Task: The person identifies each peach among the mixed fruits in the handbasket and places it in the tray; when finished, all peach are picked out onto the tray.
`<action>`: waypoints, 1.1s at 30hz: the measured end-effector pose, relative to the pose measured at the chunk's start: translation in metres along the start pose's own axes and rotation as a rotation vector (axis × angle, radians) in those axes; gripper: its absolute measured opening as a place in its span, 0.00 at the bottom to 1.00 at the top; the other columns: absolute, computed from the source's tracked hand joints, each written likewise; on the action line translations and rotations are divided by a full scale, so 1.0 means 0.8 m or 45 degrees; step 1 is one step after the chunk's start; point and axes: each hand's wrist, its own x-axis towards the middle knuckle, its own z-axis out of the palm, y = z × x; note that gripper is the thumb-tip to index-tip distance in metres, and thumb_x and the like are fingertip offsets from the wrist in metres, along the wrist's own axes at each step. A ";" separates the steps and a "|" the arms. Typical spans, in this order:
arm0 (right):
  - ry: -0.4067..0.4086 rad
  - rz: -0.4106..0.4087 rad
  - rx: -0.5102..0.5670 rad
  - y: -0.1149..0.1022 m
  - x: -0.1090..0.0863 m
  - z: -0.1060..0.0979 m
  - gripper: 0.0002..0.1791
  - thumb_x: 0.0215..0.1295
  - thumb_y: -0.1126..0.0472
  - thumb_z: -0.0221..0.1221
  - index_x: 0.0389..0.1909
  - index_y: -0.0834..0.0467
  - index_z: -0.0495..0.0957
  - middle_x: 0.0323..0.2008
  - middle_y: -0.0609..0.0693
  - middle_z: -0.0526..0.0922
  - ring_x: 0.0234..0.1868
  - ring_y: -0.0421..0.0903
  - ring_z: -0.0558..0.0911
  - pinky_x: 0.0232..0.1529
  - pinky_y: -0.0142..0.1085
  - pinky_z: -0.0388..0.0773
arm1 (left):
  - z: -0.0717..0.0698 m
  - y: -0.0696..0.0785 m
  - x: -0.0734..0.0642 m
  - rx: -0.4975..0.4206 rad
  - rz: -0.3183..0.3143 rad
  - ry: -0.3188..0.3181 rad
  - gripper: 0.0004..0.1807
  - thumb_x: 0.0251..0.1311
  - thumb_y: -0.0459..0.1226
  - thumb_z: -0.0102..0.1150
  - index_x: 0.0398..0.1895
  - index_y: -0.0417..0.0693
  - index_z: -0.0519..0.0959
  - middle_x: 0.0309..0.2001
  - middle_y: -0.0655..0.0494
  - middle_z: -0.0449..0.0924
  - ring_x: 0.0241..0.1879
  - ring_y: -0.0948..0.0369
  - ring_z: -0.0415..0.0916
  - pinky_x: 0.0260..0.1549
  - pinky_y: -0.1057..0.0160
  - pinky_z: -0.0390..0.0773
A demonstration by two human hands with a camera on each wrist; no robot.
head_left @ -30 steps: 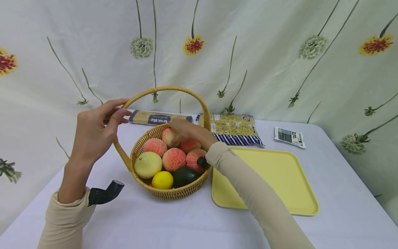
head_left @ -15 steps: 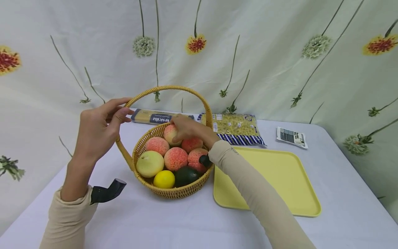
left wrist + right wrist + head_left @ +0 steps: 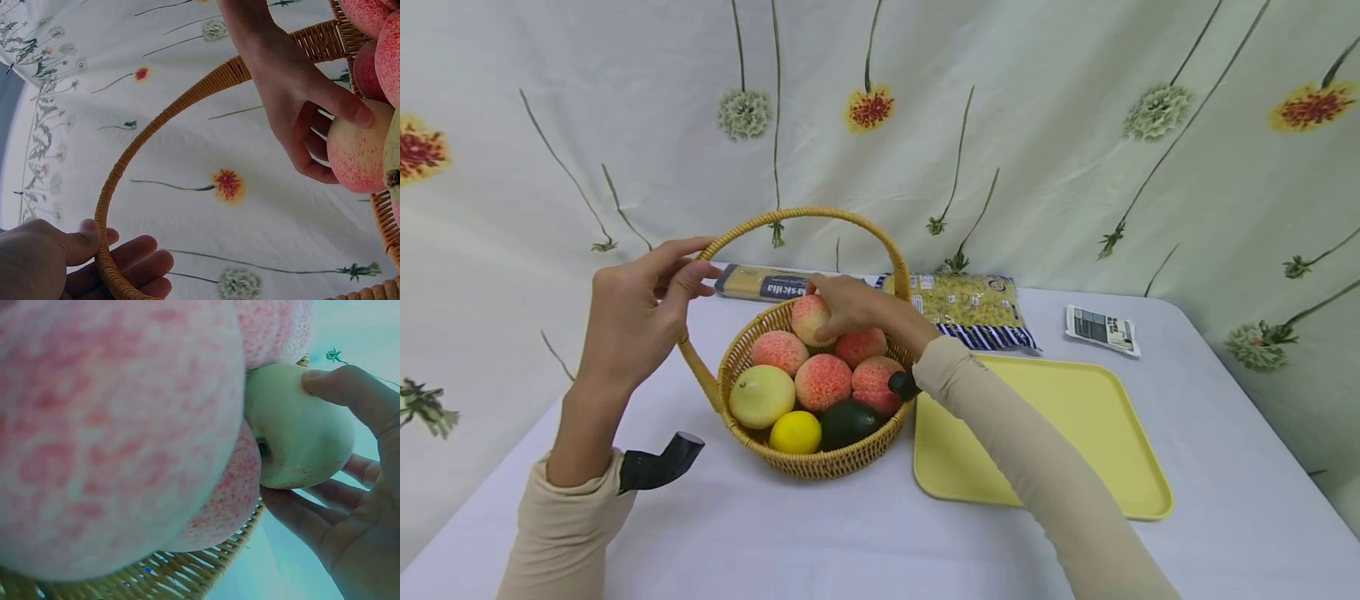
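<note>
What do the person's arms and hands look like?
The left sleeve and right sleeve are long and beige; the left one is wrinkled. A bent black piece sticks out at the left wrist, and a small black tip shows by the right one. The left hand and right hand wear no gloves.

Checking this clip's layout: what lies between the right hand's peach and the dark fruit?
A red peach lies between the held peach and dark fruit; the head view shows it.

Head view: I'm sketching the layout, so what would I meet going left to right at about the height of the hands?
Left hand → peach-like fruit gripped by the right hand → bag with a striped end → small packet.
</note>
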 end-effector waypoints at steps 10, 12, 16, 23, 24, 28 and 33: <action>0.044 -0.046 -0.035 -0.001 -0.011 -0.007 0.46 0.57 0.51 0.64 0.74 0.55 0.52 0.61 0.56 0.68 0.53 0.47 0.74 0.51 0.37 0.75 | 0.000 -0.002 -0.001 -0.009 0.006 0.008 0.17 0.64 0.31 0.57 0.56 0.45 0.79 0.35 0.44 0.85 0.30 0.88 0.71 0.18 0.82 0.69; 0.049 -0.058 -0.044 -0.004 -0.013 -0.009 0.44 0.57 0.51 0.64 0.72 0.55 0.55 0.59 0.55 0.68 0.50 0.46 0.75 0.48 0.35 0.76 | 0.000 -0.002 -0.001 -0.022 0.001 0.009 0.17 0.63 0.30 0.57 0.56 0.45 0.79 0.35 0.43 0.85 0.30 0.89 0.71 0.19 0.82 0.69; 0.047 -0.088 -0.066 -0.010 -0.019 -0.015 0.41 0.56 0.51 0.65 0.69 0.54 0.59 0.56 0.53 0.70 0.50 0.44 0.75 0.47 0.33 0.76 | 0.000 -0.002 -0.001 -0.030 -0.011 0.005 0.17 0.63 0.31 0.57 0.56 0.46 0.79 0.36 0.43 0.85 0.30 0.90 0.70 0.21 0.83 0.70; 0.058 -0.195 -0.010 -0.021 -0.037 -0.028 0.38 0.56 0.55 0.65 0.66 0.56 0.60 0.57 0.51 0.74 0.51 0.43 0.77 0.48 0.32 0.76 | 0.001 -0.002 0.000 -0.023 0.005 0.007 0.17 0.63 0.31 0.57 0.56 0.45 0.79 0.36 0.43 0.85 0.30 0.90 0.71 0.21 0.83 0.69; 0.056 -0.210 0.011 -0.022 -0.040 -0.029 0.37 0.56 0.55 0.65 0.65 0.56 0.60 0.56 0.51 0.74 0.51 0.43 0.77 0.47 0.31 0.76 | 0.000 -0.002 0.000 -0.024 0.009 0.009 0.17 0.63 0.30 0.58 0.56 0.45 0.79 0.36 0.43 0.85 0.30 0.88 0.72 0.21 0.83 0.70; 0.048 -0.256 0.083 -0.019 -0.053 -0.028 0.37 0.57 0.57 0.64 0.66 0.56 0.59 0.58 0.51 0.73 0.52 0.43 0.77 0.48 0.31 0.76 | -0.001 -0.001 0.000 -0.021 0.004 0.011 0.17 0.63 0.30 0.58 0.56 0.45 0.80 0.36 0.43 0.85 0.30 0.88 0.72 0.21 0.83 0.70; 0.064 -0.263 0.224 -0.009 -0.071 -0.020 0.41 0.56 0.58 0.65 0.69 0.54 0.56 0.59 0.51 0.72 0.50 0.42 0.77 0.47 0.31 0.77 | -0.001 -0.001 -0.001 -0.032 -0.001 0.009 0.17 0.63 0.30 0.58 0.56 0.45 0.80 0.36 0.43 0.85 0.30 0.90 0.70 0.23 0.84 0.70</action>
